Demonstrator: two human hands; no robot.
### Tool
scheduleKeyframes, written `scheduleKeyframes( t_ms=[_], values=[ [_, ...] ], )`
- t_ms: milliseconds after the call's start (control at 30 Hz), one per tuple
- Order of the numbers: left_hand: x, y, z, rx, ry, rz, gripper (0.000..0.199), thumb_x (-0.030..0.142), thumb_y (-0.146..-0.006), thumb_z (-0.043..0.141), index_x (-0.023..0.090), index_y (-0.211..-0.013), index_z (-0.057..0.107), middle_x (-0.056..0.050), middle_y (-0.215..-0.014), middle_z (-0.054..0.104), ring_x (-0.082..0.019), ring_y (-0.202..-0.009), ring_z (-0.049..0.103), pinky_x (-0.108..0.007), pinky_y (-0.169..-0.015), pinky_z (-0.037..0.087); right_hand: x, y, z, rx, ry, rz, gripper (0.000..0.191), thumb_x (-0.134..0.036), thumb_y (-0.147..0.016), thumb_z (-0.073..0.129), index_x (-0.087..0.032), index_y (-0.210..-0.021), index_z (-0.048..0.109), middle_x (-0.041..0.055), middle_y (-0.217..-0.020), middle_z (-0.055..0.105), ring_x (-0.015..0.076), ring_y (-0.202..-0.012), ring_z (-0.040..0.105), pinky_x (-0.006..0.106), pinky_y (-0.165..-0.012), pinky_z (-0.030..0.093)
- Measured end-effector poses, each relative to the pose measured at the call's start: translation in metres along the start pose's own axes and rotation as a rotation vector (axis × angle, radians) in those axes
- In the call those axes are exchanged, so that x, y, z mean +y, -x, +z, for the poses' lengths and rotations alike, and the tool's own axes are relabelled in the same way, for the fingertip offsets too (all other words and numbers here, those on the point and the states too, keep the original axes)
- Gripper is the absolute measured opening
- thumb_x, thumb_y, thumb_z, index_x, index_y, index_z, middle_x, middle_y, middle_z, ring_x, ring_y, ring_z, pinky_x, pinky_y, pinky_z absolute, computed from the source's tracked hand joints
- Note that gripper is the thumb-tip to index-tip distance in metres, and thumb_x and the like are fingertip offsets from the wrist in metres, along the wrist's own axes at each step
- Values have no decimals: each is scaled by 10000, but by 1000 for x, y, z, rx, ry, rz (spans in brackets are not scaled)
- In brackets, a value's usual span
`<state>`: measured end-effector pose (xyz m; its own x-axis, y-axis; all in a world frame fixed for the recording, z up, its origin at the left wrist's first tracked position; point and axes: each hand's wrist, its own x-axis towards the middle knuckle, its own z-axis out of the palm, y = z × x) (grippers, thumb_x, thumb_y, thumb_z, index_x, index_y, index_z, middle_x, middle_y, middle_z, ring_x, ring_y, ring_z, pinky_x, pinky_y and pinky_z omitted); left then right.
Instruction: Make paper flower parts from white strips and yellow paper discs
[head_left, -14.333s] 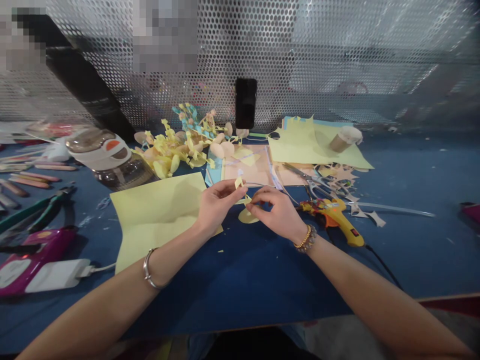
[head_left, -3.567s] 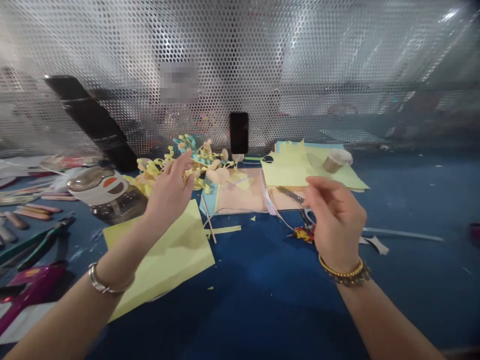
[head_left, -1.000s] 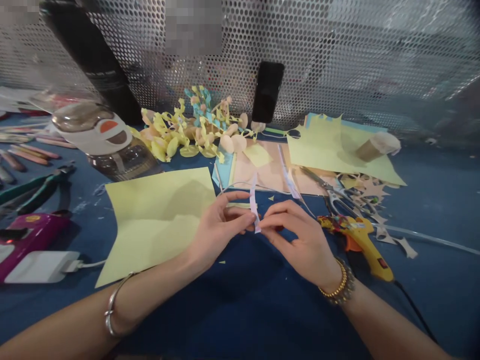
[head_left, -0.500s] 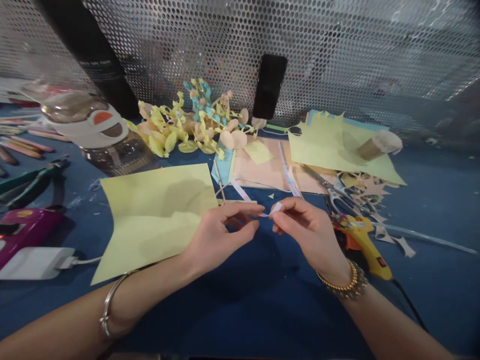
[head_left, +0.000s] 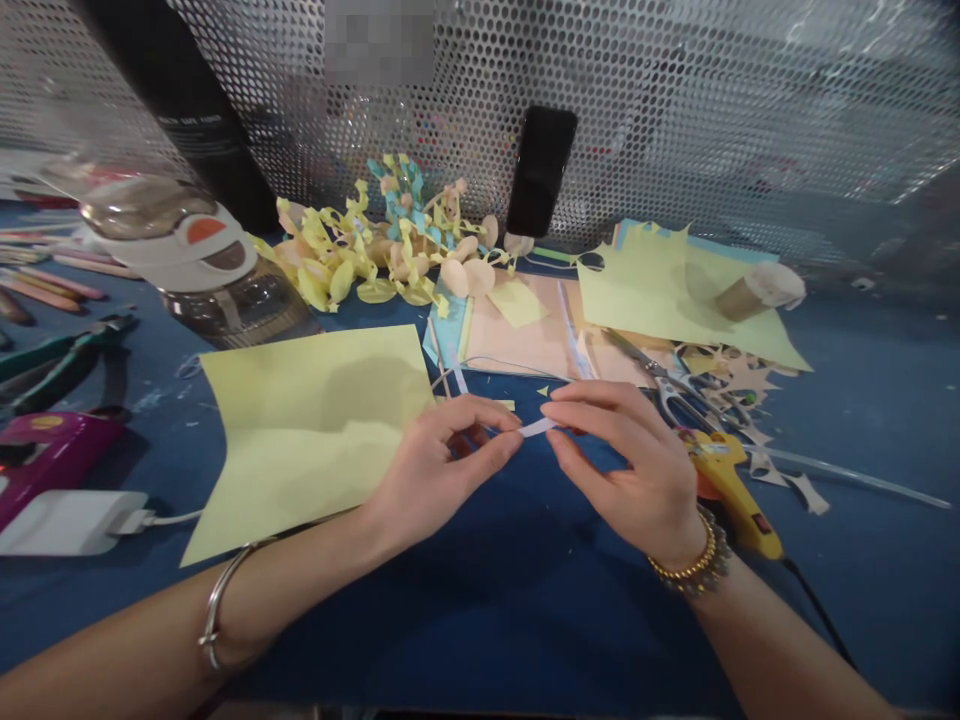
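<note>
Over the blue table my left hand pinches a narrow pale lilac paper strip between thumb and fingers. A longer length of pale strip shows behind that hand. My right hand is at the strip's other end, thumb and fingers parted around it; whether they touch it is hard to tell. Beneath my left forearm lies a large yellow paper sheet. To the right of my right hand are a yellow glue gun and scissors.
Curled yellow, peach and blue paper pieces are heaped at the back. A phone leans on the perforated metal panel. At left stand a clear jar, green-handled pliers and a white adapter. Paper scraps lie right.
My right hand's fingers have spread from a pinch on the strip. The strip now stretches straighter between the hands, and my left fingers have closed on it.
</note>
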<state>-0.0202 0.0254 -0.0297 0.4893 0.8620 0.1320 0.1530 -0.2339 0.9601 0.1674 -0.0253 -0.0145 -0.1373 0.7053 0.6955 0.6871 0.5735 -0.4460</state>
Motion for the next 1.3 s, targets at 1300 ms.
scheduleKeyframes(
  t_ms=[1300],
  values=[
    [1,2,4,26,-178,348,235,79,-782,642,183,-983,707,-57,-942,665,-119,-757,635,-230,-654,556,-12,-1,1,-412,-229,540,283,-280,-948,415,-191,-719,554,-24,-626,536,119,-580,507,252,-550,378]
  ],
)
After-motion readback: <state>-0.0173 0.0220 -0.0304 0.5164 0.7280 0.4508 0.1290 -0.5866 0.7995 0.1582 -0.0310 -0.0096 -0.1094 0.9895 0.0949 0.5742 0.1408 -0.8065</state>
